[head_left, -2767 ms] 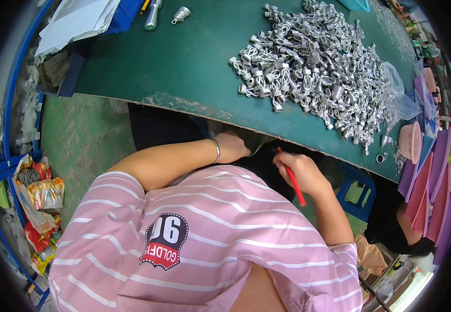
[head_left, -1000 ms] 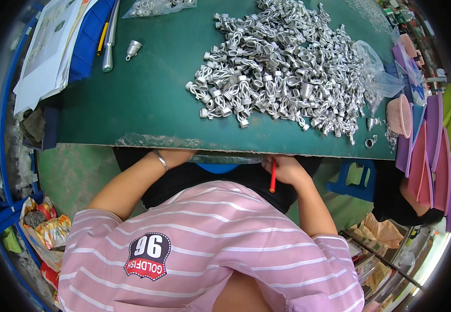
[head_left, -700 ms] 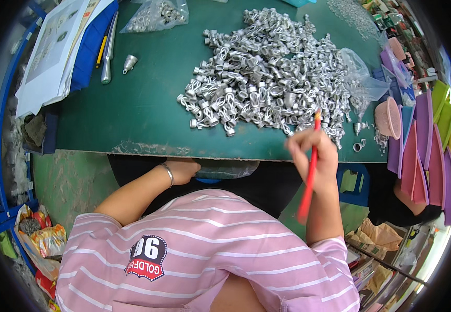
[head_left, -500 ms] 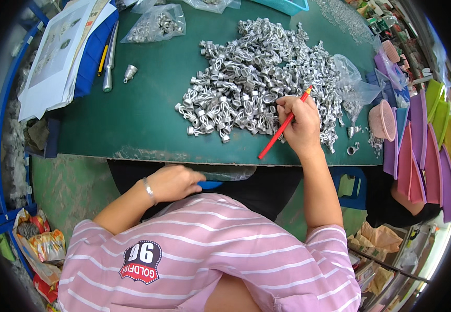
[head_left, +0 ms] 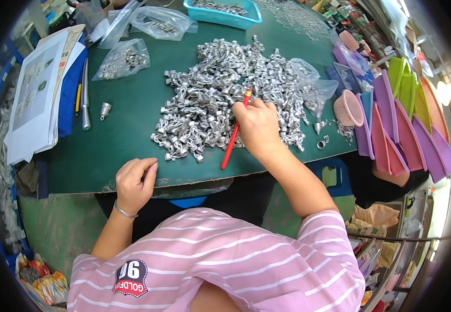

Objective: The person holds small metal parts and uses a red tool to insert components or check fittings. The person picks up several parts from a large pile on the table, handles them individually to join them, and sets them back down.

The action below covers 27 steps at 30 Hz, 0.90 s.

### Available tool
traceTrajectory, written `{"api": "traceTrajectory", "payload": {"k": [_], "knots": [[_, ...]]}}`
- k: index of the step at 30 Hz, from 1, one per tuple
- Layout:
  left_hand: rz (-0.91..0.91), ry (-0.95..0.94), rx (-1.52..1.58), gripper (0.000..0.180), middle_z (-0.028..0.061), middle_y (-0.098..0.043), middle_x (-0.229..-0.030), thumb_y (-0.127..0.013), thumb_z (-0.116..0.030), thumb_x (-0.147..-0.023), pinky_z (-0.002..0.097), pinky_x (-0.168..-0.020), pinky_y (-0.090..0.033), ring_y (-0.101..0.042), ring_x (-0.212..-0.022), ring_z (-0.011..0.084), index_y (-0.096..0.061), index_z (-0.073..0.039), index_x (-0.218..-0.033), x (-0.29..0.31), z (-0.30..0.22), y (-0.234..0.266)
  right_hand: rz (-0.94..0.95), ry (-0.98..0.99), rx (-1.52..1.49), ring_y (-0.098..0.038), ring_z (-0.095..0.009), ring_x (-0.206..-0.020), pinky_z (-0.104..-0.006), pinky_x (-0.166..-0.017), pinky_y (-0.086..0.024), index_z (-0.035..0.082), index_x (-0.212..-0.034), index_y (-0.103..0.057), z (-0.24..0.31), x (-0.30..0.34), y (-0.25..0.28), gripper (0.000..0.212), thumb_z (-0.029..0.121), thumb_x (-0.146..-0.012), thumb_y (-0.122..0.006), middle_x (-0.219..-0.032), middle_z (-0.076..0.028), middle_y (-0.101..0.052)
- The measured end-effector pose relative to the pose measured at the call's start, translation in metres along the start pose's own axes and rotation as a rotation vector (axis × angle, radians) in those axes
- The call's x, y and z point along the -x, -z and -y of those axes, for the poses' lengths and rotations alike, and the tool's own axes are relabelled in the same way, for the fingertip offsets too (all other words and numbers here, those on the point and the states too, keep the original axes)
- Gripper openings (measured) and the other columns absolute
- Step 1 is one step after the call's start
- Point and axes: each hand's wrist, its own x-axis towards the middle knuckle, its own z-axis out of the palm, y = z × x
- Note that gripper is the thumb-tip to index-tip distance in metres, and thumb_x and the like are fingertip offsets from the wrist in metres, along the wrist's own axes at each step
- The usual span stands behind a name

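My right hand [head_left: 259,125] reaches over the heap of small silvery metal caps with looped ends [head_left: 210,93]. It grips a red pencil [head_left: 229,148] slantwise between thumb and fingers; the pointed end is toward the far side. The fingers' undersides are hidden, so I cannot tell whether they touch the caps. My left hand [head_left: 134,183] lies at the table's front edge, left of the heap, its fingers curled in and nothing visible in them. A single silvery bell-shaped metal part [head_left: 105,111] stands apart on the left.
The green table [head_left: 95,156] holds clear bags of metal parts [head_left: 124,60], a turquoise tray [head_left: 225,19], a blue folder with papers [head_left: 38,93], a yellow pencil [head_left: 78,99] and a silvery rod [head_left: 85,99]. Coloured plastic bins [head_left: 384,112] and a pink basket [head_left: 348,108] stand right.
My left hand has come up from my lap to the table edge, its fingers now curled. My right hand with the pencil has shifted left over the heap. The view has shifted too.
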Motion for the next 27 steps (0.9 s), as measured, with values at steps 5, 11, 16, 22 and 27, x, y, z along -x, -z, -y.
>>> {"api": "traceTrajectory", "payload": {"k": [5, 11, 16, 22, 27], "knots": [[-0.045, -0.063, -0.038, 0.007, 0.0086, -0.056, -0.061, -0.062, 0.005, -0.076, 0.0268, -0.048, -0.04, -0.053, -0.051, 0.018, -0.061, 0.002, -0.082, 0.002, 0.003, 0.001, 0.045, 0.033, 0.007, -0.055, -0.022, -0.069, -0.0368, -0.06, -0.037, 0.011, -0.07, -0.051, 0.005, -0.004, 0.004, 0.012, 0.008, -0.064, -0.061, -0.058, -0.003, -0.055], [-0.064, -0.04, -0.022, 0.008, 0.0088, -0.054, -0.059, -0.063, 0.005, -0.074, 0.03, -0.049, -0.04, -0.051, -0.05, 0.021, -0.061, 0.001, -0.081, 0.003, 0.004, -0.002, 0.022, -0.009, -0.08, -0.056, -0.026, -0.068, -0.0397, -0.058, -0.037, 0.009, -0.07, -0.051, -0.011, -0.009, -0.001, 0.014, 0.004, -0.063, -0.062, -0.061, -0.006, -0.055], [-0.104, -0.061, -0.037, 0.008, 0.0087, -0.053, -0.058, -0.063, 0.005, -0.073, 0.0307, -0.048, -0.039, -0.05, -0.049, 0.0219, -0.061, 0.001, -0.08, 0.0, 0.003, -0.002, 0.128, -0.295, -0.493, -0.058, -0.024, -0.062, -0.0378, -0.055, -0.045, 0.005, -0.073, -0.05, -0.037, -0.024, 0.0, 0.019, -0.002, -0.065, -0.065, -0.062, -0.009, -0.055], [-0.09, -0.02, -0.005, 0.01, 0.0084, -0.052, -0.058, -0.064, 0.006, -0.072, 0.0319, -0.047, -0.037, -0.049, -0.048, 0.0221, -0.061, 0.001, -0.08, -0.001, 0.003, 0.001, 0.237, -0.729, -1.538, -0.063, -0.017, -0.066, -0.025, -0.054, -0.052, 0.007, -0.079, -0.044, -0.077, -0.021, 0.022, 0.024, -0.009, -0.075, -0.061, -0.08, -0.01, -0.06], [-0.049, -0.006, -0.039, 0.01, 0.0082, -0.052, -0.058, -0.063, 0.006, -0.072, 0.0314, -0.048, -0.037, -0.049, -0.049, 0.0217, -0.061, 0.001, -0.08, -0.001, 0.003, 0.002, 0.098, -0.641, -1.849, -0.064, -0.018, -0.066, -0.0279, -0.055, -0.055, 0.008, -0.082, -0.044, -0.077, -0.005, 0.021, 0.025, -0.01, -0.078, -0.06, -0.087, -0.012, -0.06]]}}
